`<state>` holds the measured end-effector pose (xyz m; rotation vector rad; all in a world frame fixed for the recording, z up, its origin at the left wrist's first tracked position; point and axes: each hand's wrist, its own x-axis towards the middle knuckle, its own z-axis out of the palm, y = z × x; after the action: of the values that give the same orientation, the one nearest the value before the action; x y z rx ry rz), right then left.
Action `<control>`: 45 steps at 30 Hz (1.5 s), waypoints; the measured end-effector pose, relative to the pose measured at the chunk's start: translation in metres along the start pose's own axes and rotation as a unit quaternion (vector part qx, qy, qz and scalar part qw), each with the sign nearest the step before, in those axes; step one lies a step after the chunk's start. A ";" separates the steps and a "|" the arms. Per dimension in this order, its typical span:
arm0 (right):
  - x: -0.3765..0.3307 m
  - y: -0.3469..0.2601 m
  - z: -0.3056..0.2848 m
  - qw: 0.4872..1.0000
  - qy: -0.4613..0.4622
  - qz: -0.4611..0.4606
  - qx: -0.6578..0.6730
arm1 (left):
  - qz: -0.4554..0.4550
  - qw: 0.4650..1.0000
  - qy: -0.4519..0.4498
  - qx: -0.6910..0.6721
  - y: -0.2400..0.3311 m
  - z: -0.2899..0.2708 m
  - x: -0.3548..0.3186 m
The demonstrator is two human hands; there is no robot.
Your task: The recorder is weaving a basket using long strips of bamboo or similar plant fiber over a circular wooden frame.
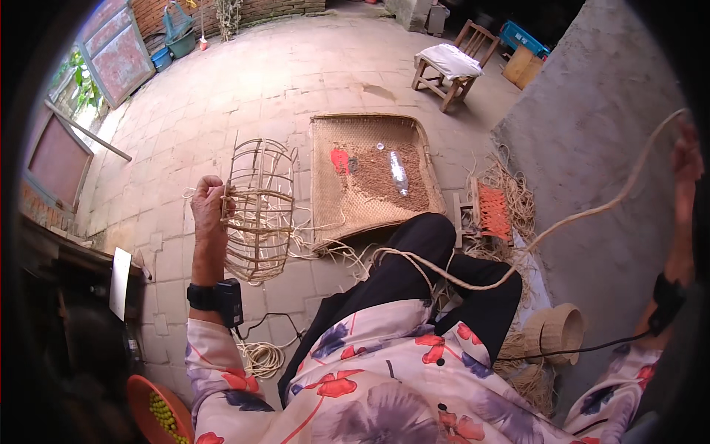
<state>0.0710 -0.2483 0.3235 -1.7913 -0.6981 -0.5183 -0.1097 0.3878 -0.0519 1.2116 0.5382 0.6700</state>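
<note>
My left hand (210,203) is closed around the near-left rim of an openwork basket frame (259,231), made of thin bent strips crossed into a cage. The frame is held up over the paving, left of my knees. Far out at the right edge, my right hand (688,155) is raised with its fingers bent around the end of a long pale cord (584,214). From there the cord sags across my lap towards the frame. The dark rim of the picture partly hides this hand. Loose strands trail beneath the frame.
Ahead lies a woven tray (329,211) with brown grains, a clear bottle (399,174) and a red item (339,160). Right of my knees are tangled fibres (521,196) and a woven pot-shaped basket (563,334). A wall (592,148) rises at right; an orange bowl (140,403) is lower left.
</note>
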 end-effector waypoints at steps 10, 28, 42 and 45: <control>-0.234 0.158 0.011 0.864 -0.029 0.499 -0.064 | -0.027 0.999 -0.023 0.004 -0.018 0.011 0.001; -0.233 0.211 0.262 0.939 -0.258 0.175 -0.147 | -0.053 0.997 -0.049 0.016 -0.022 0.038 -0.013; -0.319 0.233 -0.074 0.876 0.107 0.349 -0.316 | -0.018 0.995 -0.096 0.005 0.007 0.086 -0.005; -0.350 0.226 -0.104 0.861 0.166 0.362 -0.317 | 0.010 0.991 -0.131 -0.008 0.014 0.098 0.001</control>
<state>-0.0320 -0.4728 -0.0278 -2.3037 0.4648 -0.5408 -0.0434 0.3262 -0.0115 1.2686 0.3021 0.5203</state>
